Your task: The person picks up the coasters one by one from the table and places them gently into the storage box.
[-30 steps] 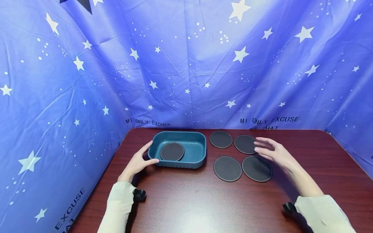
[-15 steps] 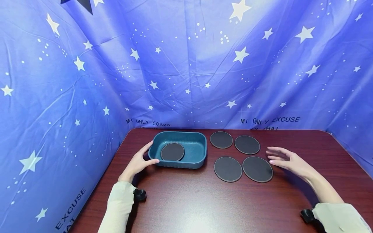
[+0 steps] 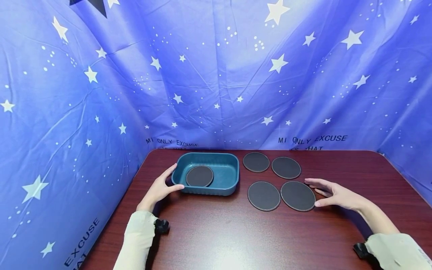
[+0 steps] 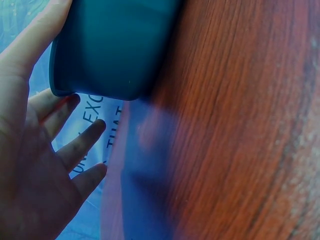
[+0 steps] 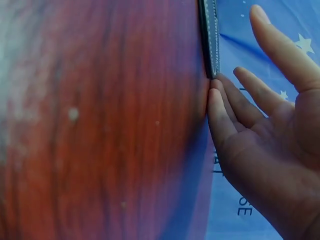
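- Lower right of the frame: the right hand (image 3: 341, 195) has come down to the near-right disc (image 3: 298, 196), thumb and fingers apart, nothing held; that disc now lies within reach, though contact is hard to tell.
- Close beside it, the near-left disc (image 3: 264, 196) leaves little gap.
- Left of centre, the left hand (image 3: 163, 189) holds the teal box (image 3: 225, 173) by its left end; its raised wall surrounds the inner disc (image 3: 200, 176).
- Farther: two discs (image 3: 256, 162), then the starry curtain (image 3: 216, 75).

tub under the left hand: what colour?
Plain dark teal; the tub shows best in the head view.
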A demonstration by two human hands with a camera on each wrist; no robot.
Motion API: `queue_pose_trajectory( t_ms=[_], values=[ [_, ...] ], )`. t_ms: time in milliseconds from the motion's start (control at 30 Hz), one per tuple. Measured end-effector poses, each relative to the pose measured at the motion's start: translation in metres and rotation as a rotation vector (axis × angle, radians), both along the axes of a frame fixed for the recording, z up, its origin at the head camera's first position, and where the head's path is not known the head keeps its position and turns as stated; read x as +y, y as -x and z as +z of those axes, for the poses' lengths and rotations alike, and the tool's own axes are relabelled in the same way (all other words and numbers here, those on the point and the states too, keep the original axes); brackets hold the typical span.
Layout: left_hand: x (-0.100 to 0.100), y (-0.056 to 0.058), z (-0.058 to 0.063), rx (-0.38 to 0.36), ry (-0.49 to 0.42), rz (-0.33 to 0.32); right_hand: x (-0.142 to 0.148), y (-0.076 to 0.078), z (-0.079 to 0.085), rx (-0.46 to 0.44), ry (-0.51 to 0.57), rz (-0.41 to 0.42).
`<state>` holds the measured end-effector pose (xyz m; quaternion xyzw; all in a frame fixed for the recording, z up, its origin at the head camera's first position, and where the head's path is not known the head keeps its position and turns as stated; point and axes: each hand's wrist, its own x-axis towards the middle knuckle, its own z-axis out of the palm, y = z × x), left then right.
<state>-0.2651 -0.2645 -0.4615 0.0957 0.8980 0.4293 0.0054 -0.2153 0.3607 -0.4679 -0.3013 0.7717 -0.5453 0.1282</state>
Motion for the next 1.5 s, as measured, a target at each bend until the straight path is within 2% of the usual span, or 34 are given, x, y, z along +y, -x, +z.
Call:
queue_pose_trajectory(
  t_ms=[233, 433, 533, 900, 1500],
  values=[
    [0.0, -0.002, 0.001, 0.001, -0.01, -0.009, -0.008, -0.005, 0.003, 0.107, -0.179, -0.058],
    [-0.001, -0.003, 0.0, 0.013, -0.012, -0.005, -0.023, -0.007, 0.005, 0.337, -0.402, -0.171],
    [0.0, -0.003, 0.0, 0.013, -0.003, 0.0, -0.028, -0.007, 0.006, 0.389, -0.492, -0.207],
    [0.0, -0.003, -0.003, 0.023, -0.007, -0.012, -0.041, -0.009, 0.009, 0.327, -0.518, -0.207],
    [0.0, 0.001, -0.002, 0.016, 0.003, -0.011, -0.054, -0.004, 0.018, 0.22, -0.6, -0.273]
  ],
)
